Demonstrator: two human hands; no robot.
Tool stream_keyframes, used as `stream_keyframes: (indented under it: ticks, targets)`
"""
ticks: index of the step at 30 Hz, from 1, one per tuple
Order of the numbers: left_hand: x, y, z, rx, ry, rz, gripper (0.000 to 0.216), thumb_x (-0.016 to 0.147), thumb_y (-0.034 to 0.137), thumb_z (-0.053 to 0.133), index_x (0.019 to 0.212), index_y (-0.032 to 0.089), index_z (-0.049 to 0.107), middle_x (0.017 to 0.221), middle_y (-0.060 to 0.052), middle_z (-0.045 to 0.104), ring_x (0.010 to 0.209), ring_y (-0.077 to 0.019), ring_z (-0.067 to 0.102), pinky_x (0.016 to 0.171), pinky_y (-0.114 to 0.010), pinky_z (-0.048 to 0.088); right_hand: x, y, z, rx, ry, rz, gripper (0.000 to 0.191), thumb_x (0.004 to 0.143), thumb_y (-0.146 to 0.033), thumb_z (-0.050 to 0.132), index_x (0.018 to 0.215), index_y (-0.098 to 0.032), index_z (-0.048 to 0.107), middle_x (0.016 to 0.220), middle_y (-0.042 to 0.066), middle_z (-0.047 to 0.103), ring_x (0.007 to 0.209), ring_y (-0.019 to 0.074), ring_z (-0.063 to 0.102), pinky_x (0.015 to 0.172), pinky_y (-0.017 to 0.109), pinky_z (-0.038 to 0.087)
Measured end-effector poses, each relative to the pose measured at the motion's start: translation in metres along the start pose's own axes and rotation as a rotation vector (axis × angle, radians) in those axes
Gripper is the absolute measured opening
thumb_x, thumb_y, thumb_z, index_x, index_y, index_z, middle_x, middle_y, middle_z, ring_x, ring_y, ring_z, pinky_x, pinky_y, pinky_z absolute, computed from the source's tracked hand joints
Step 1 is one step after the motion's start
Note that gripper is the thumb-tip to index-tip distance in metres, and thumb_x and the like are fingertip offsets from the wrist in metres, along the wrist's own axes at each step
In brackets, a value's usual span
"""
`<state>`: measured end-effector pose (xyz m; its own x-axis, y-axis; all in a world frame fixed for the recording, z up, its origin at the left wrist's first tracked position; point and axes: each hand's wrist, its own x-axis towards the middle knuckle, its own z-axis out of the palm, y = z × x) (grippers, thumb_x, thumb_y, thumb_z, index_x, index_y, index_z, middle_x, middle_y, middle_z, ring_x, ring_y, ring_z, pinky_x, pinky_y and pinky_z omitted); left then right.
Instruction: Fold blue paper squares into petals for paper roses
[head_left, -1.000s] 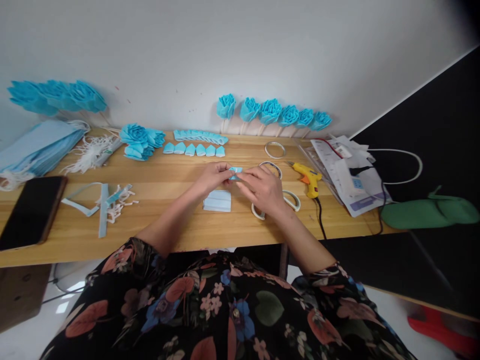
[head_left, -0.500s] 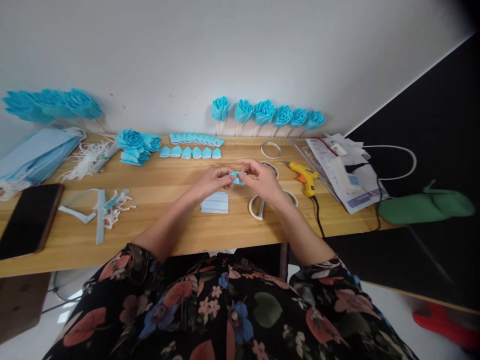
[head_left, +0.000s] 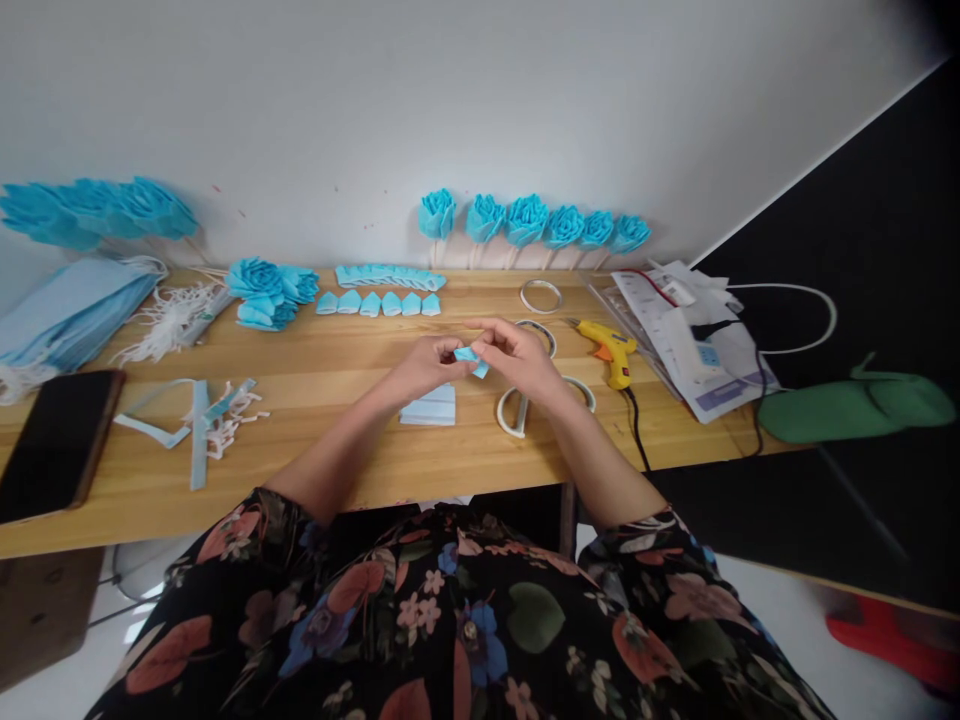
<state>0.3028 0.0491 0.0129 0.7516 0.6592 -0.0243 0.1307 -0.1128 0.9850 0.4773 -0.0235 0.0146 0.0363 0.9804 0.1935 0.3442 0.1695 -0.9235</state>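
Observation:
Both my hands meet over the middle of the wooden table [head_left: 315, 360]. My left hand [head_left: 421, 365] and my right hand [head_left: 516, 358] pinch a small folded piece of blue fabric [head_left: 469, 358] between their fingertips, a little above the tabletop. Just below my left hand lies a small stack of cut blue fabric pieces [head_left: 429, 405]. White-handled scissors [head_left: 516, 410] lie under my right wrist.
A row of folded blue petals [head_left: 379, 303] and blue fabric roses [head_left: 529, 222] line the wall. A yellow glue gun [head_left: 611, 350], tape rings [head_left: 541, 297], papers [head_left: 694, 345], a phone [head_left: 52, 440], stacked face masks [head_left: 67, 315] and cut strips [head_left: 199, 415] lie around.
Both hands have lifted the blue piece slightly and turned it between the fingertips; the view has shifted a little.

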Motion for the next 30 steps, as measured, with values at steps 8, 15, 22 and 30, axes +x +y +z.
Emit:
stream_keyframes:
  ticks: [8,15,22,30]
  targets:
    - [0.001,0.005,-0.002,-0.096,0.104,-0.067,0.018,0.076,0.029,0.069,0.069,0.018,0.056,0.059,0.005,0.05,0.056,-0.0086,0.042,0.055,-0.023,0.034,0.0,0.001,-0.03,-0.192,0.314,-0.035,0.029,0.09,-0.033,0.058,0.113,-0.022,0.07,0.088,0.002,0.071,0.076,0.0157,0.064,0.072,0.031,0.051]
    - [0.002,0.004,-0.003,-0.148,0.177,-0.055,0.018,0.076,0.028,0.07,0.069,0.018,0.057,0.06,0.004,0.054,0.057,-0.0089,0.048,0.061,-0.024,0.042,-0.028,0.02,-0.063,-0.478,0.386,0.0,0.019,0.089,-0.029,0.061,0.101,-0.021,0.073,0.092,0.004,0.076,0.08,0.0188,0.068,0.075,0.034,0.052]
    - [0.002,0.002,-0.002,-0.138,0.171,-0.071,0.014,0.077,0.027,0.07,0.073,0.017,0.061,0.06,0.003,0.055,0.057,-0.0092,0.049,0.059,-0.024,0.041,-0.052,0.036,-0.06,-0.63,0.221,0.067,0.013,0.089,-0.024,0.063,0.092,-0.021,0.075,0.089,0.004,0.077,0.079,0.0199,0.069,0.071,0.032,0.049]
    - [0.002,0.004,-0.002,-0.12,0.164,-0.077,0.02,0.075,0.031,0.072,0.069,0.017,0.059,0.062,0.002,0.057,0.058,-0.0096,0.05,0.061,-0.024,0.044,-0.046,0.04,-0.048,-0.719,0.189,0.094,0.014,0.092,-0.028,0.062,0.091,-0.022,0.075,0.089,0.004,0.078,0.083,0.0205,0.068,0.073,0.031,0.045]
